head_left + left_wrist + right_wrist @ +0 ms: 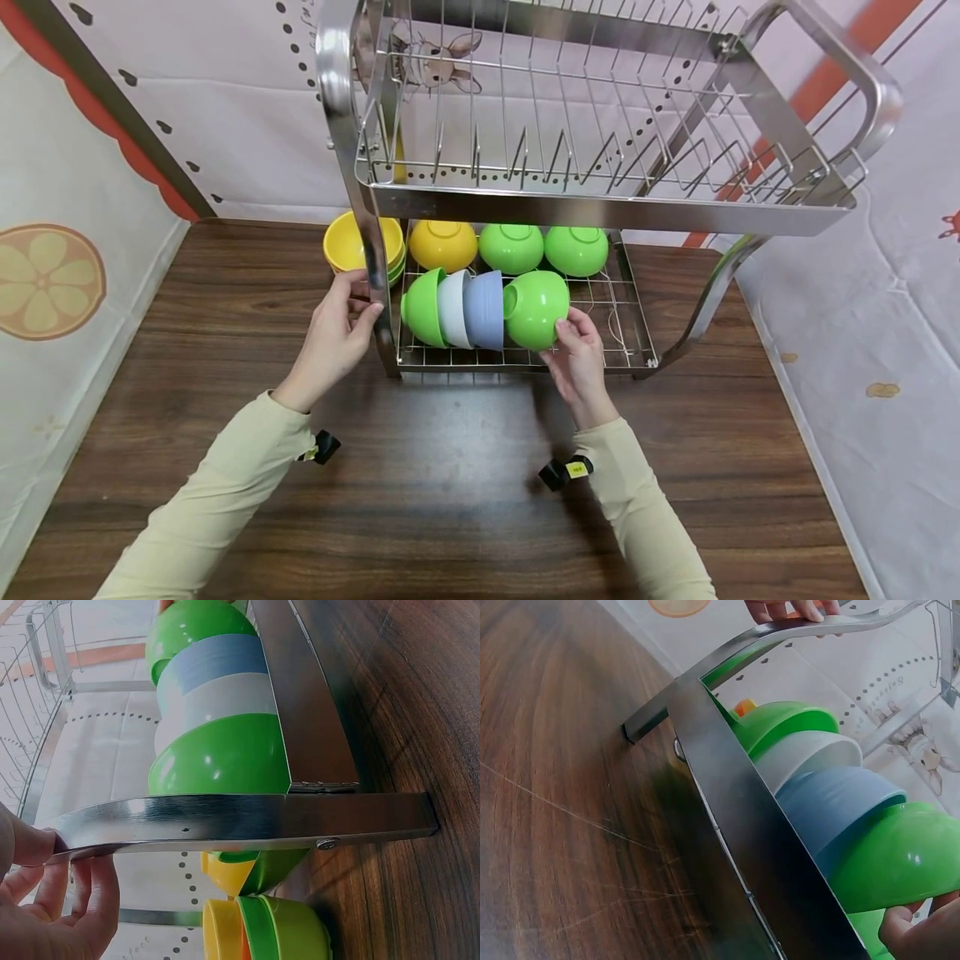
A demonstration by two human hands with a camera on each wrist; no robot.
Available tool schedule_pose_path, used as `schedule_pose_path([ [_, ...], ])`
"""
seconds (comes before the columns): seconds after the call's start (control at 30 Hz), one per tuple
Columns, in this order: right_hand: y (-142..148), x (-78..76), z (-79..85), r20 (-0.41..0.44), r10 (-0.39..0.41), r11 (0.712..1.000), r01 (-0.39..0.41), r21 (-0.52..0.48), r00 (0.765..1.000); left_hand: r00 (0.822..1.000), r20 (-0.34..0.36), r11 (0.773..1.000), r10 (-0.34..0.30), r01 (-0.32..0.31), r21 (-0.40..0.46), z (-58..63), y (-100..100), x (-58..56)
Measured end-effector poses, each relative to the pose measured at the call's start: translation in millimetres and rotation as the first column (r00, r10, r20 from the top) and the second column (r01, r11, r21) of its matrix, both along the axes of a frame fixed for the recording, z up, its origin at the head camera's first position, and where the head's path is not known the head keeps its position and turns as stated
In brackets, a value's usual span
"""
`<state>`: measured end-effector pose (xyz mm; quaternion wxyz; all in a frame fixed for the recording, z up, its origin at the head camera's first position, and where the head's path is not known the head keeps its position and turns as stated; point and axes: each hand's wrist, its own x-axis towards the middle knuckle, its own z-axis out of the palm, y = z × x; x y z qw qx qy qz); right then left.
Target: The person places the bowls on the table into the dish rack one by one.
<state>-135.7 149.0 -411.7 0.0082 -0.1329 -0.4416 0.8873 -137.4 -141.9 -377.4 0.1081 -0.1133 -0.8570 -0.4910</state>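
My left hand [335, 333] pinches the left upright [187, 823] of a two-tier metal dish rack between thumb and fingers. At the lower tier's front right, my right hand [579, 360] holds a green bowl [537, 310] by its rim, thumb on the near side. That bowl lies on its side, its base towards the left. Left of it, a blue bowl [484, 310], a white bowl [453, 310] and another green bowl [424, 308] stand on edge in a row. Behind them sit a yellow bowl [442, 247] and two upside-down green bowls [512, 250].
A stack of yellow and green bowls [343, 242] stands on the wooden table [465, 483] just outside the rack's left leg. The upper wire tier [600, 208] overhangs the back bowls. Printed white cloth [247, 142] hangs behind and at both sides.
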Motion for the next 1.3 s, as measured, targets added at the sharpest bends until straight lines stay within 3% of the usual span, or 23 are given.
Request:
schedule_pose_path([
  [0.33, -10, -6.6, -9.2, -0.011, 0.023, 0.998, -0.022, 0.056, 1.0, 1.0, 0.023, 1.0, 0.002, -0.002, 0.0, 0.4, 0, -0.1],
  [0.67, -15, -13.3, -9.1, 0.005, 0.055, 0.98, -0.055, 0.194, 0.998, 0.999, 0.033, 1.0, -0.005, 0.005, -0.003, 2.0, 1, 0.0],
  [0.8, -19, -14.6, -9.6, -0.011, 0.058, 0.942, -0.051, 0.331, 0.998, 1.0, 0.023, 1.0, -0.011, 0.011, 0.005, 2.6, 1, 0.6],
  [1.03, -26, -13.6, -15.6, -0.069, 0.05, 0.817, -0.001, 0.576, 0.996, 1.0, 0.022, 1.0, -0.007, 0.007, 0.001, 3.0, 0, 0.4],
  [1.17, -29, -13.1, -19.3, -0.096, 0.066, 0.762, 0.012, 0.648, 0.993, 0.999, 0.032, 1.0, -0.007, 0.007, -0.002, 3.1, 0, 0.7],
  [1.3, -30, -11.7, -18.3, -0.108, 0.08, 0.736, 0.014, 0.677, 0.991, 0.999, 0.037, 1.0, -0.009, 0.009, -0.003, 3.6, 0, 0.9],
])
